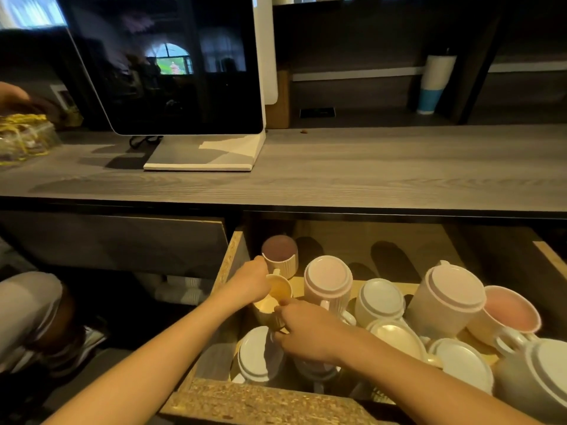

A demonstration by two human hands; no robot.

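Drawer: pulled out, front edge nearest the viewer. Cream mug: at the drawer's left side, mouth up, long axis near upright (a slight lean cannot be ruled out). Right hand: on the mug's near side, fingers curled round its ribbed wall. Left hand: on the mug's far-left side, clasping the rim. Pink-lined mug: just behind the cream mug, mouth up. Countertop and monitor: well beyond and above it.
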